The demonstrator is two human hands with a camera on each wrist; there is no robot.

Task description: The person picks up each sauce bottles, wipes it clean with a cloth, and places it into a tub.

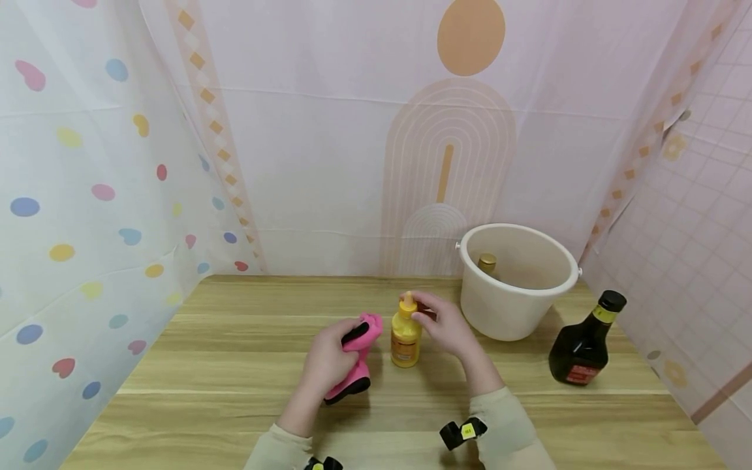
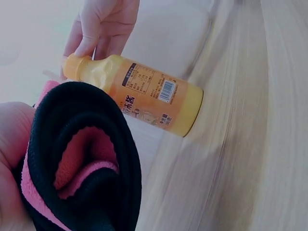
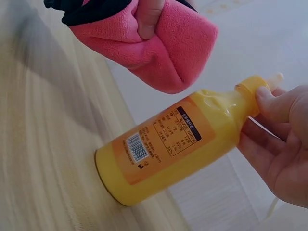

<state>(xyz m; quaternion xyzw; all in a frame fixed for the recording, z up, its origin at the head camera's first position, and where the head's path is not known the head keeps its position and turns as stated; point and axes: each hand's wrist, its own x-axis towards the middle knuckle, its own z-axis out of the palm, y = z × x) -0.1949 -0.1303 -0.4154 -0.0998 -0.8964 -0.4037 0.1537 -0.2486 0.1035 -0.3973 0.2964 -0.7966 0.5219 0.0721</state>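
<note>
A yellow squeeze bottle [image 1: 405, 339] with a pointed nozzle and an orange label stands upright on the wooden table. My right hand [image 1: 444, 324] pinches its cap between thumb and fingers, as the right wrist view also shows. To the left of the bottle, my left hand [image 1: 331, 352] grips a folded pink cloth [image 3: 168, 48] with black edging. The cloth is held close to the bottle's side, and in the left wrist view its rolled black edge [image 2: 86, 96] overlaps part of the bottle. Part of the left hand's fingers is hidden behind the cloth.
A white bucket [image 1: 499, 313] stands at the back right, with a gold-capped bottle [image 1: 487, 262] inside. Right of it is a dark bottle [image 1: 581, 349] with a black cap and red label. Patterned curtains [image 1: 317, 163] hang behind and beside the wooden table [image 1: 235, 365].
</note>
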